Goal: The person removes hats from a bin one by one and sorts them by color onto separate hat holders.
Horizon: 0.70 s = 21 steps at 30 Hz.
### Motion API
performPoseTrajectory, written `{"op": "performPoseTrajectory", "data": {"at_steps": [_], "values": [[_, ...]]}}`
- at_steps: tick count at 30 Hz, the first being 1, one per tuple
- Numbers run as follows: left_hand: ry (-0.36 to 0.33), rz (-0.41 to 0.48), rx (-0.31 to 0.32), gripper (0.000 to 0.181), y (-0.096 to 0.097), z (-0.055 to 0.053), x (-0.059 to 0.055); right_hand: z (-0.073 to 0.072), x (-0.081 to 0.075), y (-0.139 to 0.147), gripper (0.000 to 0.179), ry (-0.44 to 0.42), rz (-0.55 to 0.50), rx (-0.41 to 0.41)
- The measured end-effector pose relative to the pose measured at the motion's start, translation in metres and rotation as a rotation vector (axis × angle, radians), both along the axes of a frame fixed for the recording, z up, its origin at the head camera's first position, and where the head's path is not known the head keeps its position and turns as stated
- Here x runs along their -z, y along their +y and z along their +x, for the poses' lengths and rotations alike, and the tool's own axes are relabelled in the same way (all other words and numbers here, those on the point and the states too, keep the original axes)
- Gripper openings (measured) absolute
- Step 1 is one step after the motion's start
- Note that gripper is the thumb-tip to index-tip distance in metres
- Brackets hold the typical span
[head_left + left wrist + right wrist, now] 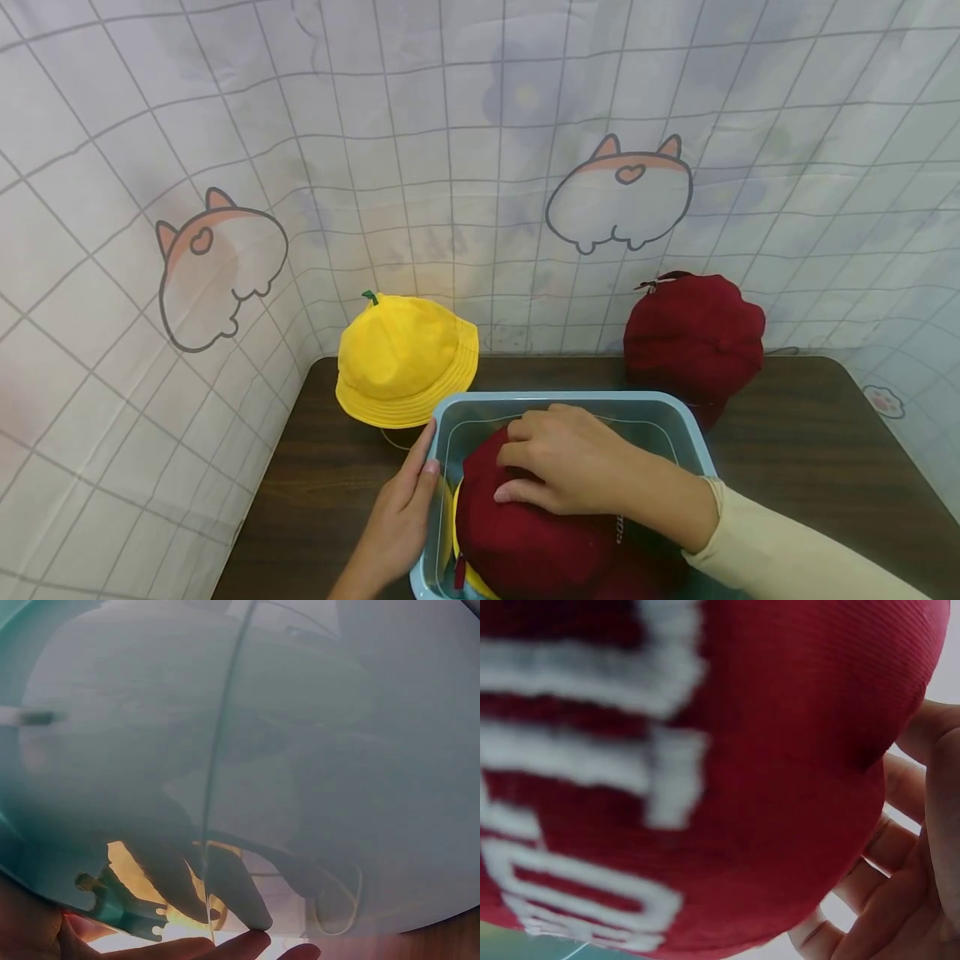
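My right hand (566,462) reaches into a light blue plastic bin (551,397) and grips a dark red cap (517,533) by the top with curled fingers. In the right wrist view, white raised lettering (592,900) shows on the cap, and the fabric dents where a fingertip presses in. Part of a yellow hat (447,525) shows between that cap and the bin's left wall. Against the outside of that wall lies my left hand (397,517), fingers extended along the rim. The left wrist view has its fingers (240,945) beneath the glossy bin wall, which mirrors them.
A yellow bucket hat (401,358) with a green tip sits behind the bin at the left, raised on something mostly hidden. Another dark red cap (693,333) stands at the back right. Behind the brown wooden table (795,450) hangs a white grid-patterned curtain (480,167).
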<state>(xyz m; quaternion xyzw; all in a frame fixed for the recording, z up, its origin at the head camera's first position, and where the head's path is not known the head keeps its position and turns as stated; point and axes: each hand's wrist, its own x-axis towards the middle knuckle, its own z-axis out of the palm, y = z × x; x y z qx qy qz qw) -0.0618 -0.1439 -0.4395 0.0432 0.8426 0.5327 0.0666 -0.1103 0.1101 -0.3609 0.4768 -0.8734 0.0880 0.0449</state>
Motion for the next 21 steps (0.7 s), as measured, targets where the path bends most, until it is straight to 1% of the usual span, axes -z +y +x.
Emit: {"op": "performPoseTrajectory", "data": {"at_steps": [4,7,10,12,16,21], "values": [[0.016,-0.004,-0.005,0.053,0.000,0.000,0.001,0.000,0.001,0.002,0.037,0.000,-0.011,-0.006],[0.023,-0.009,-0.008,0.053,0.000,0.000,0.001,0.001,0.002,0.004,0.048,-0.002,-0.012,-0.002],[0.015,-0.006,-0.011,0.053,0.000,0.000,0.001,0.002,0.004,0.006,0.059,-0.006,0.008,0.013],[0.006,-0.003,-0.010,0.053,0.000,0.000,0.000,0.003,0.005,0.007,0.064,-0.005,0.026,0.021],[-0.009,0.004,-0.006,0.052,0.000,-0.001,-0.001,0.003,0.007,0.007,0.065,-0.001,0.042,0.019],[0.000,-0.006,-0.013,0.053,0.001,0.000,-0.001,0.003,0.010,0.007,0.062,0.021,0.030,0.000]]}}
